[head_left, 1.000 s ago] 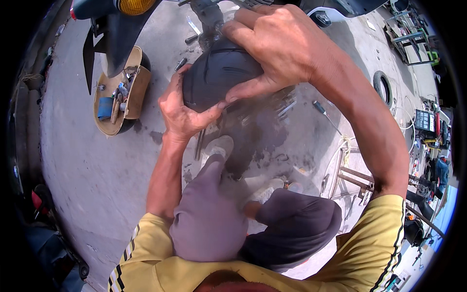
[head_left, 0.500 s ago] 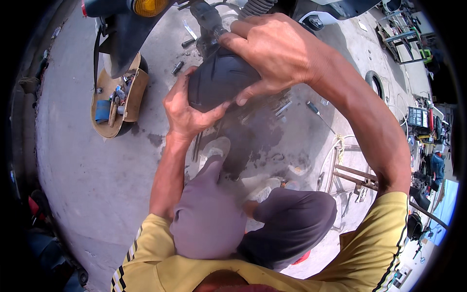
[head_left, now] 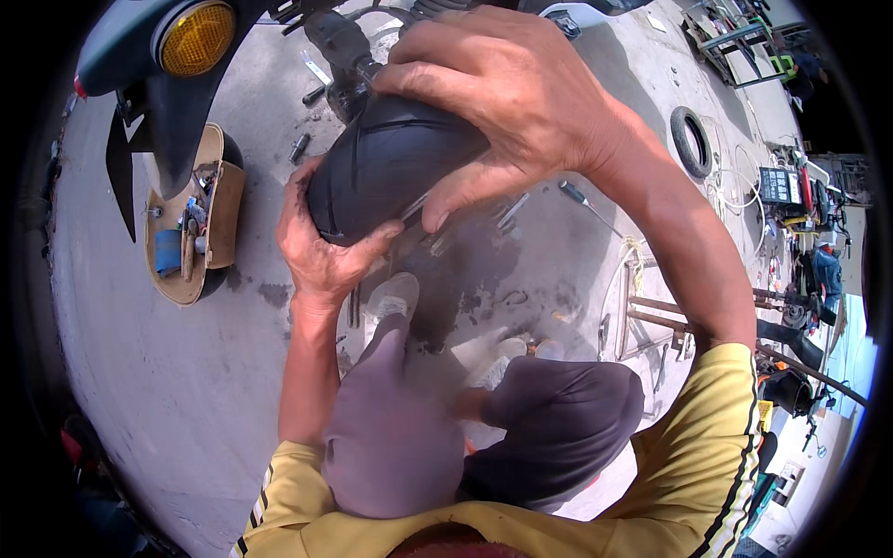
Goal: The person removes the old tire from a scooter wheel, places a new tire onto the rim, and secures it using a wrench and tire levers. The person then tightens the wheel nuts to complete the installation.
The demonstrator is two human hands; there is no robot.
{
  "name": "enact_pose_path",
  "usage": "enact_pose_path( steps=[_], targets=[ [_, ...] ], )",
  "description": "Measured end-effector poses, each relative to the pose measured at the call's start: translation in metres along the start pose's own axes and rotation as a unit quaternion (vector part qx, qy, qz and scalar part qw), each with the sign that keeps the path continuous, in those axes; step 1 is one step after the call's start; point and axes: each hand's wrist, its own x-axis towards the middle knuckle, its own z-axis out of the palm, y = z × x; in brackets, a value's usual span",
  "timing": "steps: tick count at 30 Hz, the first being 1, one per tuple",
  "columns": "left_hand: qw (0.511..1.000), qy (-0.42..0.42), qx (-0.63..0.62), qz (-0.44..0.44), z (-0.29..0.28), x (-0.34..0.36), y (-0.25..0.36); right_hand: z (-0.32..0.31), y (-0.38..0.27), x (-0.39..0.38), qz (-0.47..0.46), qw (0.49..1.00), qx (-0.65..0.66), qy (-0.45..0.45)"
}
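A black grooved tire (head_left: pixel 386 167) sits between my two hands, below the raised end of a scooter (head_left: pixel 126 60) with an amber light. My left hand (head_left: pixel 321 256) wraps round the tire's lower left side, its thumb along the near edge. Across the upper right lies my right hand (head_left: pixel 521 98), fingers over the top and thumb reaching down by the near side. A dark metal part (head_left: pixel 339 46) of the scooter meets the tire's far end. My right hand hides much of the tire's right side.
To the left, a tan tub (head_left: pixel 186 296) holds tools and a blue cylinder. A small metal cylinder (head_left: pixel 299 146) and a screwdriver (head_left: pixel 586 205) lie on the concrete. Rightward are a rusty metal frame (head_left: pixel 651 321), a loose tire (head_left: pixel 690 141) and a battery (head_left: pixel 779 186). My knees are below.
The view has shifted, so the tub and floor sit lower and more of the scooter shows. In the picture, tire and hands appear farther left. Both hands keep hold of the tire.
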Motion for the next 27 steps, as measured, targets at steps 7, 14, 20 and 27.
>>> enact_pose_path(
  steps=[7,14,20,27],
  targets=[
    [0.995,-0.051,-0.002,-0.087,0.004,0.029,0.036,0.005,0.015,-0.021,0.095,0.993,-0.008,0.062],
    [0.996,-0.011,0.030,-0.081,0.009,0.020,0.035,0.021,0.004,-0.015,0.173,0.975,-0.011,0.140],
    [0.991,-0.004,0.012,-0.134,0.011,0.013,0.042,0.022,0.003,-0.032,0.152,0.970,0.004,0.188],
    [0.982,-0.007,0.145,-0.123,0.015,0.011,0.046,0.024,0.034,-0.062,0.188,0.962,0.092,0.177]
  ],
)
